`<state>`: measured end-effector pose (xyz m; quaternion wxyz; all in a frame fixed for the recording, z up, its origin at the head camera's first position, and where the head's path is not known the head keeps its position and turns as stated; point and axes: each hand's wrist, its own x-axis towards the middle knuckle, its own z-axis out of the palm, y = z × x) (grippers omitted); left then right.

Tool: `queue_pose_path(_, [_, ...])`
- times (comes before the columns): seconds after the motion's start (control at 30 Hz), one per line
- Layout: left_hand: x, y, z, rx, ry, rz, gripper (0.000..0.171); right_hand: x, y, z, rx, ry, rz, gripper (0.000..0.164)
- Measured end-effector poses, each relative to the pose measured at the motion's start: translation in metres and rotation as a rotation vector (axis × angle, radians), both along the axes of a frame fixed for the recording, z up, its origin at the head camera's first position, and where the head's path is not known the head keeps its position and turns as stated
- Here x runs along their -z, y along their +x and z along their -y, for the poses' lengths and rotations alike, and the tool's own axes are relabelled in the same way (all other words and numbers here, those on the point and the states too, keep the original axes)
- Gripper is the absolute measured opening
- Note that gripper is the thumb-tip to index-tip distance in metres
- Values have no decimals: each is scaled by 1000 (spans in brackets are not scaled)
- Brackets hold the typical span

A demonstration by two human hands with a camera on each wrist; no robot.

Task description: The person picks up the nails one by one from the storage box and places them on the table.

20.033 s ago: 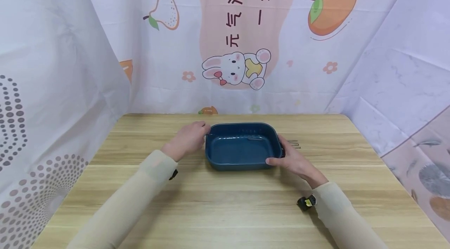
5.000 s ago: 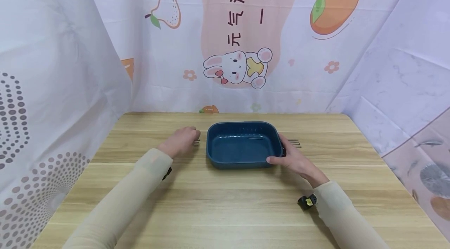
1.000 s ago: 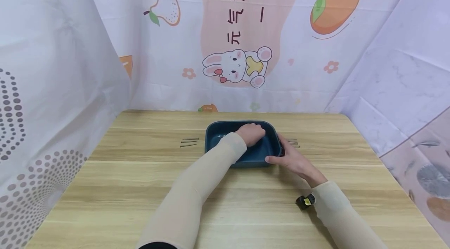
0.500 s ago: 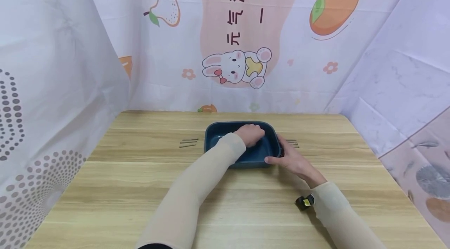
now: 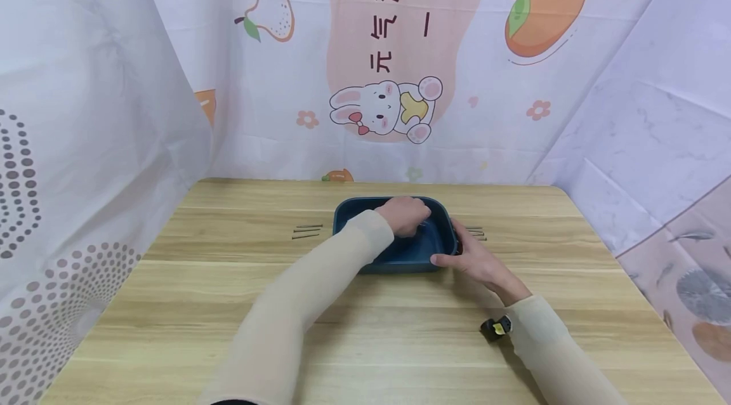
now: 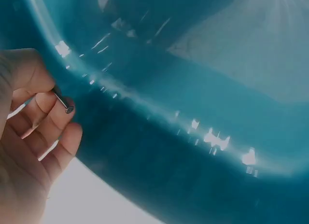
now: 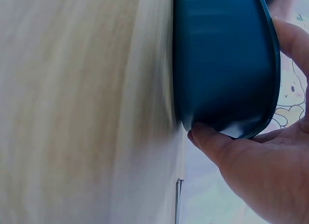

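A dark blue rectangular dish (image 5: 417, 256) stands on the wooden table. My left hand (image 5: 403, 216) reaches over it from the left and is inside its far right part. In the left wrist view, my left thumb and fingers pinch a nail (image 6: 61, 100), its flat head showing beyond the fingertips. My right hand (image 5: 474, 256) grips the dish's right end, the thumb at the front corner on the rim. Its other fingers are partly hidden behind the dish wall (image 7: 227, 64). My left sleeve covers part of the dish's near left side.
Several nails (image 5: 306, 231) lie side by side on the table left of the dish. More nails (image 5: 476, 233) lie to its right, partly behind my right hand. A printed cloth (image 5: 274, 106) hangs along the table's back edge. A black wrist camera (image 5: 494, 329) sits by my right cuff.
From the nails at the left, my left hand has come over into the dish. Over the last half second it has shifted slightly up and left. My right hand has stayed on the dish.
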<state>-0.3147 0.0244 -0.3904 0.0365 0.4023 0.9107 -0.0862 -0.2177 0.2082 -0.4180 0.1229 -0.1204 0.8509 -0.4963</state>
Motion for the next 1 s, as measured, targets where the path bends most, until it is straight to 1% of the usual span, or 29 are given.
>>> queue_pose_path(0.2, [-27,12,7,-12,-15,16,21,-1,0,-1,3,-8,8,101])
queue_pose_path(0.3, [-36,17,11,-10,-8,3,23,-1,1,-1,9,3,13,102])
queue_pose_path(0.4, [-43,22,15,3,-5,-33,22,-1,2,0,16,4,18,103])
queue_pose_path(0.6, [-50,30,26,-4,31,-56,26,-1,2,-1,19,-6,27,103])
queue_pose_path(0.77, [-53,41,39,10,47,-97,27,-1,3,-1,19,-10,22,102])
queue_pose_path(0.87, [-52,49,47,17,56,-116,28,-1,3,0,22,-2,19,102])
queue_pose_path(1.0, [-50,57,59,15,47,-137,28,-1,3,2,20,0,13,102])
